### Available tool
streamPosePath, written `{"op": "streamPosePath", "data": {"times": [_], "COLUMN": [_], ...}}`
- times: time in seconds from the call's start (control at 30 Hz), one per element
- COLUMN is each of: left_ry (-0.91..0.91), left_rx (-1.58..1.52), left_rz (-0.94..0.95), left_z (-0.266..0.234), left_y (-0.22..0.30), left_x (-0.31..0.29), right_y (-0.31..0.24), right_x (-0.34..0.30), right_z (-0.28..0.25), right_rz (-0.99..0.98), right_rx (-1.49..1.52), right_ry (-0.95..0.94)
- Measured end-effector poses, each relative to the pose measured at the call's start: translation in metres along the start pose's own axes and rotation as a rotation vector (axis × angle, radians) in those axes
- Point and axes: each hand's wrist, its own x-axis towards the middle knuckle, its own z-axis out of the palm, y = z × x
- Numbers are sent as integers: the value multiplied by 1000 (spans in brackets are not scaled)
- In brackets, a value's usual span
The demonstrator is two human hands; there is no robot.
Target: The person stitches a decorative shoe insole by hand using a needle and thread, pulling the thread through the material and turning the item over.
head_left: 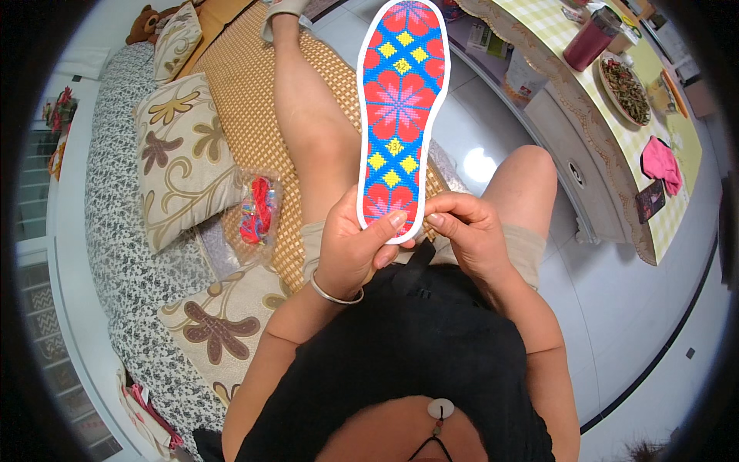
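An embroidered insole (398,108) stands out before me, its heel end toward my body. Red and pink flowers and yellow diamonds on blue cover its face, with a white border around. My left hand (356,239) grips the heel, thumb lying on the stitched side and fingers behind. At the heel's right edge is my right hand (471,235), thumb and forefinger pinched together. Whatever is in that pinch, if anything, is too small to make out. The insole's back is hidden.
Left of my leg, a clear bag of red and coloured thread (258,212) lies on the woven mat (231,77). Patterned cushions (185,158) rest on the sofa. To the right, a table (558,35) bears a dish of food (625,88), a dark red flask (591,40) and a pink cloth (660,165).
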Motion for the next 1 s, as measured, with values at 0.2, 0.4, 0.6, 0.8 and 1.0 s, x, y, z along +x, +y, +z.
{"op": "streamPosePath", "data": {"times": [0.2,0.4,0.6,0.8,1.0], "left_ry": [-11,-17,-69,-17,3], "left_rx": [16,-18,-94,2,43], "left_rz": [17,-7,-41,42,52], "left_z": [2,3,0,3,4], "left_y": [2,2,1,-2,-1], "left_x": [0,0,1,-1,-2], "right_y": [1,8,12,-1,-3], "right_x": [-1,0,1,-5,-7], "right_z": [0,-3,0,5,10], "right_rz": [3,103,102,33,8], "right_rx": [16,323,437,108,75], "right_ry": [1,-65,-96,19,49]}}
